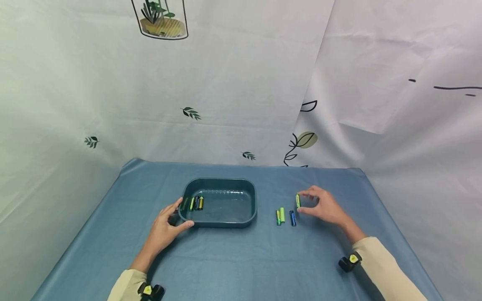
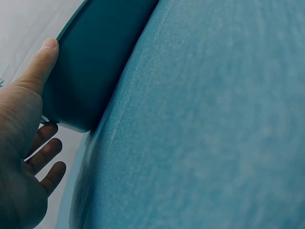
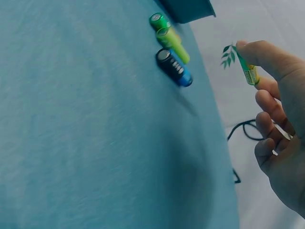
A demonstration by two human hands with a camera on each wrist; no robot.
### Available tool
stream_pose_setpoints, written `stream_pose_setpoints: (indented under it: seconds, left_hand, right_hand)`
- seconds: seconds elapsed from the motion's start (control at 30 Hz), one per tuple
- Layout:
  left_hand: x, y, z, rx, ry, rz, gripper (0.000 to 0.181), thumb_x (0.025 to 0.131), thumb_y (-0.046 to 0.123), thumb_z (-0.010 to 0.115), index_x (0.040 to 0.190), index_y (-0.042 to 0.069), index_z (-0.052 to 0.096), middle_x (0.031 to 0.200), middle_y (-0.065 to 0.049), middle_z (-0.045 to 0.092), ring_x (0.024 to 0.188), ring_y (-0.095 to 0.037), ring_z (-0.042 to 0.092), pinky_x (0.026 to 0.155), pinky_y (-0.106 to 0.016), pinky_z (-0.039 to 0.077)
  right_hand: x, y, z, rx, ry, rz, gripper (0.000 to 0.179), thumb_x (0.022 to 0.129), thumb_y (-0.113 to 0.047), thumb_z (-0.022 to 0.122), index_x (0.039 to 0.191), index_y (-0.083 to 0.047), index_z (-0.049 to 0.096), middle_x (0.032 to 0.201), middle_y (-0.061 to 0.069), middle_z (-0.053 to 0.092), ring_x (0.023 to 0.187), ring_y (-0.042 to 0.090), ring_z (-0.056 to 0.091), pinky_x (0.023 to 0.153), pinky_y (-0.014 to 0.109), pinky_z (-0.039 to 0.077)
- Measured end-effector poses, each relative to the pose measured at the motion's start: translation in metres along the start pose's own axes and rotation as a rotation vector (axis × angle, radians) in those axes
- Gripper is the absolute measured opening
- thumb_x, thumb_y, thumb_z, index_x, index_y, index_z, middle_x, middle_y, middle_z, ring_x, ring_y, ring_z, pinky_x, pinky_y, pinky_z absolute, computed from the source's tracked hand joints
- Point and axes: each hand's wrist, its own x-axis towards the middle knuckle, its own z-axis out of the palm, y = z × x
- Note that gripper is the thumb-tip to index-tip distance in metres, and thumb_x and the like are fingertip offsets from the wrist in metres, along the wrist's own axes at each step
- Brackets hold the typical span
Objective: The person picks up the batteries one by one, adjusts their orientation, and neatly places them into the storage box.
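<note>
A dark teal rectangular tray [image 1: 226,224] stands on the blue cloth, with several batteries [image 1: 196,203] side by side at its left end. My left hand [image 1: 164,228] holds the tray by its near left corner, thumb on the front rim and fingers at the left side. To the right of the tray, my right hand [image 1: 324,206] pinches a green battery [image 1: 298,201] by its ends between thumb and fingertip, above the cloth. Below and left of that hand lie a blue battery [image 1: 292,218], a light green battery [image 1: 282,215] and a green and yellow battery [image 1: 278,218].
A blue cloth [image 1: 241,263] covers the table. White curtains [image 1: 233,83] with printed leaves hang behind it and at both sides. Dark wrist cameras [image 1: 350,261] sit on both of my wrists.
</note>
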Motion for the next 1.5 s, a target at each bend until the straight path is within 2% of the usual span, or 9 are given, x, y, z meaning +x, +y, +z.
stream_pose_setpoints:
  seconds: [0.3,0.47,0.73,1.13,1.4,1.5]
  left_hand:
    - [0.0,0.0,0.0,-0.01,-0.008,0.003,0.091,0.082,0.044,0.086,0.159,0.021,0.042,0.153,-0.025,0.044,0.128,-0.043,0.051,0.095,-0.067,0.045]
    - [-0.001,0.0,0.0,-0.008,-0.004,0.004,0.091,0.082,0.043,0.086,0.158,0.02,0.042,0.152,-0.025,0.046,0.125,-0.042,0.052,0.094,-0.066,0.045]
    - [-0.001,0.001,0.0,-0.006,-0.002,0.01,0.091,0.082,0.042,0.087,0.158,0.019,0.043,0.151,-0.025,0.047,0.124,-0.041,0.053,0.093,-0.066,0.046]
    - [-0.001,-0.001,0.001,-0.004,0.009,0.011,0.09,0.081,0.041,0.087,0.157,0.02,0.044,0.148,-0.023,0.05,0.119,-0.039,0.056,0.09,-0.063,0.048]
    - [0.001,0.0,0.001,0.001,0.011,0.008,0.091,0.081,0.041,0.087,0.157,0.019,0.044,0.145,-0.022,0.052,0.117,-0.038,0.057,0.089,-0.061,0.049]
    - [0.001,0.0,0.001,-0.003,0.012,0.006,0.091,0.081,0.04,0.088,0.157,0.019,0.044,0.145,-0.022,0.052,0.117,-0.038,0.057,0.089,-0.061,0.048]
  right_hand:
    - [0.017,-0.021,-0.002,-0.013,0.001,-0.004,0.05,0.082,-0.039,0.087,0.125,-0.017,0.074,0.102,0.005,0.065,0.086,0.025,0.059,0.071,0.035,0.047]
    - [0.026,-0.032,-0.002,-0.02,0.022,-0.025,0.05,0.081,-0.038,0.088,0.125,-0.017,0.074,0.1,-0.001,0.063,0.086,0.026,0.059,0.072,0.035,0.047]
    - [0.042,-0.045,0.001,-0.005,0.016,-0.052,0.051,0.081,-0.038,0.088,0.126,-0.018,0.074,0.1,-0.003,0.063,0.088,0.029,0.061,0.074,0.035,0.049]
    - [0.068,-0.06,0.013,0.068,0.003,-0.089,0.05,0.082,-0.037,0.088,0.126,-0.018,0.074,0.099,-0.005,0.061,0.089,0.034,0.061,0.075,0.036,0.049]
    - [0.084,-0.071,0.022,0.132,-0.02,-0.086,0.051,0.081,-0.038,0.088,0.127,-0.021,0.073,0.103,-0.006,0.062,0.093,0.034,0.059,0.07,0.036,0.047]
    - [0.089,-0.073,0.025,0.138,-0.021,-0.096,0.052,0.081,-0.038,0.088,0.128,-0.02,0.073,0.104,-0.005,0.062,0.091,0.029,0.058,0.071,0.036,0.047]
